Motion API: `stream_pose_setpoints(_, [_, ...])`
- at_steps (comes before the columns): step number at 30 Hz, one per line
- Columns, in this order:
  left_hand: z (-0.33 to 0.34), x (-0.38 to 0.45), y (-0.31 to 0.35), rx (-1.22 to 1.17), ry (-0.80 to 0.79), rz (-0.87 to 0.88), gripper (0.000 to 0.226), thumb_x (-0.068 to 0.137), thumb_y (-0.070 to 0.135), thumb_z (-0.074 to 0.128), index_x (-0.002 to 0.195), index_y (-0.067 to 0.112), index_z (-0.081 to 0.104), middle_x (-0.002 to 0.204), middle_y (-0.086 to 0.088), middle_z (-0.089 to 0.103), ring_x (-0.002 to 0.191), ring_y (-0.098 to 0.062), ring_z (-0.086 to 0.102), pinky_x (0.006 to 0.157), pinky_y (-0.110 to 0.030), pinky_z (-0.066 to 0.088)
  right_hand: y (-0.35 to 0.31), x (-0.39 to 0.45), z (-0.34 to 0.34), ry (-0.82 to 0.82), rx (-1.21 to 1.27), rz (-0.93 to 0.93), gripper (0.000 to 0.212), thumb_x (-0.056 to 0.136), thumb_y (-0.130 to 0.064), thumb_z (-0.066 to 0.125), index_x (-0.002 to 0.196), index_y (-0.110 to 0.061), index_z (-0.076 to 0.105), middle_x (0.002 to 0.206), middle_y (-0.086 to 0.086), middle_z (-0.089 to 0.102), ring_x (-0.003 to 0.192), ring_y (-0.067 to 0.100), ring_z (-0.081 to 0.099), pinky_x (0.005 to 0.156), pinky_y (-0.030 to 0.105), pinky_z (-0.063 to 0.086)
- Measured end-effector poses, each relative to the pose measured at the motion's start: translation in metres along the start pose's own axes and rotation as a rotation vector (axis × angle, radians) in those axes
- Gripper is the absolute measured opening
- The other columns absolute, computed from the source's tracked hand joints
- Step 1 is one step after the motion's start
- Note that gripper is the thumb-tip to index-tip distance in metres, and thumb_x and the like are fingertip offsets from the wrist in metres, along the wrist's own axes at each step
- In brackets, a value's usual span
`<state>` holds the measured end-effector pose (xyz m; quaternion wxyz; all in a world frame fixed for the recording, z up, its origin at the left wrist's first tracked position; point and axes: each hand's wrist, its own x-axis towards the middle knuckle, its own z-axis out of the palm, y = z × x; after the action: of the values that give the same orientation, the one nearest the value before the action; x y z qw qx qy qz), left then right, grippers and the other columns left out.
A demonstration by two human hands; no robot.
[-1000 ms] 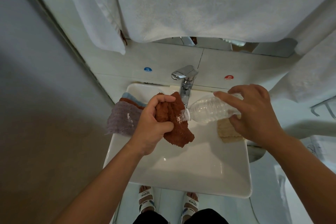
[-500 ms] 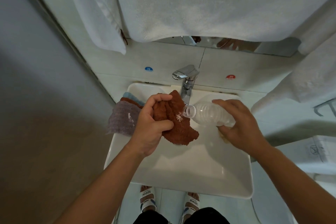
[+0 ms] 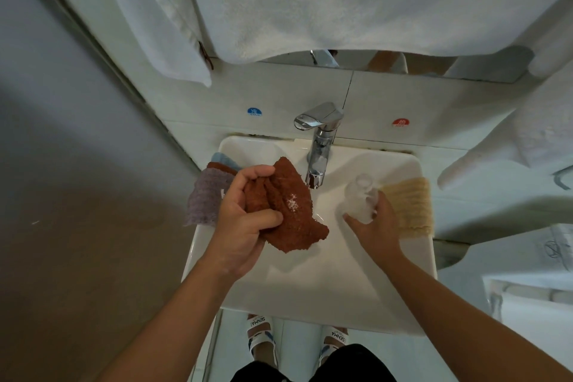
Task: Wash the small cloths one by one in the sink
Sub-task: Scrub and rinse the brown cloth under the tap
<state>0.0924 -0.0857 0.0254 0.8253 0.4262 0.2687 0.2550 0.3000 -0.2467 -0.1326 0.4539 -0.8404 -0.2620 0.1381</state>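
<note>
Best to stand the clear plastic bottle (image 3: 359, 200) upright right of the tap (image 3: 319, 146), then rub the white granules (detergent, probably) into the rust-brown cloth (image 3: 291, 211). Bunched in the left hand (image 3: 245, 220) below the tap, over the sink (image 3: 325, 282): nubbly, limp terry. Right hand (image 3: 375, 226) curled round the bottle.

A single wide-angle camera sits on the person's head and faces steeply down and forward. It looks close onto the sink (image 3: 310, 285), with the faucet (image 3: 319, 146) and wall at the far edge and the sandalled feet (image 3: 260, 338) at the near edge. Both forearms enter from the near side.
</note>
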Motion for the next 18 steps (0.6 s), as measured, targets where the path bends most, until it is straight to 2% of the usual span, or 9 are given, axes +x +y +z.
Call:
stream_pose_setpoints(2, [-0.001,-0.002,-0.001,-0.007,-0.001,-0.004,0.064,0.064,-0.022,0.058,0.110,0.021,0.068,0.104,-0.009,0.074,0.089,-0.023,0.073,0.067,-0.037,0.060,0.002,0.007,0.005,0.057,0.050,0.042,0.068,0.070,-0.027,0.092,0.123,-0.038,0.051,0.114,-0.010,0.059,0.104,0.018,0.060,0.085,0.033,0.052])
stream_pose_setpoints(5, [0.000,-0.003,-0.002,-0.001,-0.007,-0.016,0.064,0.065,-0.022,0.058,0.113,0.018,0.065,0.103,-0.009,0.074,0.088,-0.023,0.073,0.066,-0.036,0.060,0.001,0.016,0.008,0.135,0.110,0.087,0.065,0.068,-0.035,0.089,0.109,-0.060,0.045,0.103,-0.024,0.059,0.096,0.004,0.061,0.079,0.027,0.051])
stream_pose_setpoints(6, [0.000,-0.003,-0.002,-0.001,-0.008,-0.019,0.063,0.065,-0.022,0.058,0.114,0.018,0.064,0.103,-0.009,0.074,0.088,-0.022,0.073,0.066,-0.036,0.060,0.002,0.018,0.007,0.151,0.108,0.099,0.064,0.068,-0.037,0.089,0.109,-0.059,0.045,0.102,-0.024,0.059,0.094,0.005,0.061,0.079,0.027,0.051])
stream_pose_setpoints(8, [-0.001,-0.003,-0.001,-0.001,-0.015,-0.021,0.063,0.065,-0.022,0.058,0.114,0.018,0.065,0.104,-0.009,0.073,0.088,-0.022,0.073,0.066,-0.035,0.060,0.005,0.019,0.008,0.159,0.073,0.113,0.064,0.070,-0.037,0.090,0.117,-0.044,0.047,0.102,-0.024,0.057,0.096,0.012,0.060,0.081,0.032,0.051])
stream_pose_setpoints(11, [-0.003,-0.003,0.000,0.006,-0.019,-0.024,0.064,0.065,-0.022,0.057,0.111,0.021,0.068,0.104,-0.010,0.073,0.088,-0.023,0.073,0.066,-0.036,0.060,0.013,0.015,0.013,0.155,0.036,0.138,0.071,0.072,-0.039,0.089,0.129,-0.033,0.046,0.102,-0.033,0.053,0.099,0.010,0.055,0.080,0.025,0.045])
stream_pose_setpoints(13, [-0.004,-0.002,0.001,0.016,-0.015,-0.028,0.064,0.065,-0.021,0.057,0.111,0.022,0.068,0.105,-0.011,0.073,0.089,-0.024,0.072,0.066,-0.038,0.060,0.016,0.009,0.015,0.142,0.027,0.174,0.077,0.074,-0.042,0.087,0.136,-0.030,0.043,0.109,-0.026,0.056,0.103,0.013,0.057,0.080,0.026,0.046])
stream_pose_setpoints(15, [-0.006,-0.003,0.002,0.020,-0.018,-0.035,0.064,0.065,-0.021,0.057,0.113,0.021,0.066,0.106,-0.011,0.072,0.090,-0.024,0.071,0.068,-0.040,0.060,0.021,0.006,0.015,0.105,0.026,0.209,0.081,0.076,-0.040,0.086,0.142,-0.026,0.041,0.126,-0.007,0.060,0.116,0.022,0.059,0.090,0.037,0.050])
stream_pose_setpoints(18, [-0.010,-0.002,0.003,0.032,-0.016,-0.043,0.064,0.064,-0.020,0.059,0.112,0.022,0.067,0.106,-0.010,0.072,0.091,-0.024,0.071,0.067,-0.038,0.060,0.017,-0.005,0.010,0.066,0.031,0.275,0.087,0.079,-0.033,0.086,0.148,-0.020,0.034,0.145,0.004,0.050,0.132,0.025,0.049,0.106,0.045,0.045])
